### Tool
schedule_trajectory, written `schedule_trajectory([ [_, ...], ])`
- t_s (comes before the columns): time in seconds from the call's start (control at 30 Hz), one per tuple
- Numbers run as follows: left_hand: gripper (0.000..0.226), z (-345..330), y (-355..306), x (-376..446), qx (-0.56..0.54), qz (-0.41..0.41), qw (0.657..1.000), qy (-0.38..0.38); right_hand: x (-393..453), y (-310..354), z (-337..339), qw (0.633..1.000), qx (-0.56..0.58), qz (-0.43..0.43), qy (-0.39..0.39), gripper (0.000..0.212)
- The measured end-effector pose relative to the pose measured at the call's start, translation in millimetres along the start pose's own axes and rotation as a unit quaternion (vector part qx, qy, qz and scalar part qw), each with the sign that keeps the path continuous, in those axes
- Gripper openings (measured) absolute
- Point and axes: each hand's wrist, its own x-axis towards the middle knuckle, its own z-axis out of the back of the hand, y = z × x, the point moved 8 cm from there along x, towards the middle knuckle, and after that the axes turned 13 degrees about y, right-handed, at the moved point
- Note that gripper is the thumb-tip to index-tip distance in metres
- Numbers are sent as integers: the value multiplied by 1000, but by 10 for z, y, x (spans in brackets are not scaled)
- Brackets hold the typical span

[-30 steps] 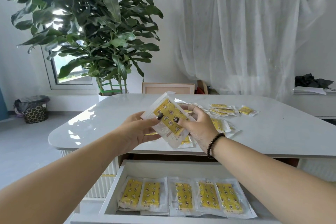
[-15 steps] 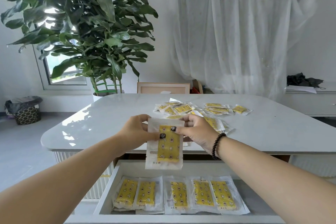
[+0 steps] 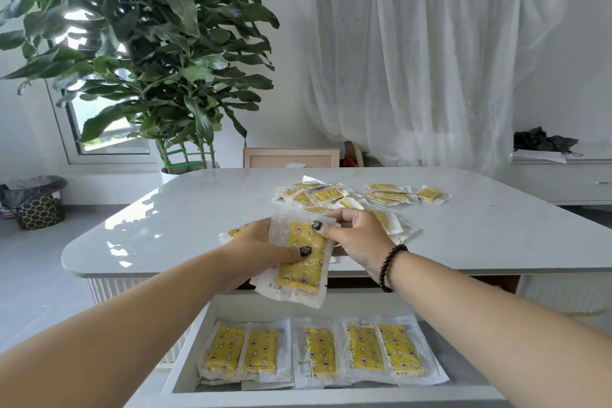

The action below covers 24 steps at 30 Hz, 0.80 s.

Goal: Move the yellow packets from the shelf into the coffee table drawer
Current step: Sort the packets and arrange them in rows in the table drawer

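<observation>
Held in both hands over the front edge of the coffee table [image 3: 185, 228]: one yellow packet [image 3: 299, 267], long axis running from the tabletop edge down toward the open drawer [image 3: 185, 371], slightly tilted. Left hand [image 3: 255, 252] under and along the packet's left side, thumb [image 3: 294, 253] laid across the yellow face about midway, remaining fingers hidden behind the wrapper. Right hand [image 3: 356, 238] at the packet's upper right corner, thumb [image 3: 321, 229] pressed on the top of the yellow face, other fingers curled behind the clear margin (a pinch, thumb in front, fingers at the back). Both thumbnails dark. Black bead bracelet [image 3: 389, 267] on the right wrist. Lower end of the packet free of either hand, hanging past the table's front edge above the drawer's back wall.

In the drawer, close to its front wall: a row of flat yellow packets [image 3: 311, 353], five yellow faces side by side, clear wrappers overlapping at the edges, at least one more wrapper peeking out beneath the left pair.

On the tabletop, behind the hands toward the far right part: loose pile of yellow packets [image 3: 326, 194], overlapping in no order, with a smaller cluster [image 3: 392, 194] and a single packet [image 3: 430, 194] just beside it toward the right edge. One more packet [image 3: 236, 231] partly hidden behind the left hand near the front edge.

Beyond the far left corner, large potted plant [image 3: 139, 53]; against the back wall, white sheer curtain [image 3: 414, 60]; on the floor at far left, patterned basket [image 3: 39, 212].
</observation>
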Motion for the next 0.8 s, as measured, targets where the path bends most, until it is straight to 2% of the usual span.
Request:
schedule_trajectory([
  [0.13,57,202,130,53,12,32,998,-59,83,-135,347,994,-78,-31,-74,12],
  [0.2,63,305,203,54,3,53,994,-96,113,-229,612,972,-184,-62,-129,7],
  [0.23,70,350,239,53,-4,62,992,-107,119,-282,701,955,-247,-91,-132,4],
  [0.33,105,473,331,60,-14,81,989,-127,136,-542,816,891,-401,-199,-74,44],
  [0.4,116,522,364,59,-21,75,989,-128,125,-651,793,850,-465,-245,-36,58],
  [0.47,99,535,344,27,-28,59,990,-124,149,-690,737,822,-509,-254,-14,55],
  [0.53,61,588,323,-11,2,62,989,-134,193,-686,708,811,-527,-253,-12,55],
  [0.6,32,642,324,-42,23,74,986,-146,229,-707,690,811,-523,-262,-6,67],
  [0.73,26,694,329,-69,0,69,985,-156,290,-761,645,807,-519,-278,58,97],
  [0.8,25,698,330,-68,-9,66,986,-154,268,-716,591,795,-530,-271,118,99],
])
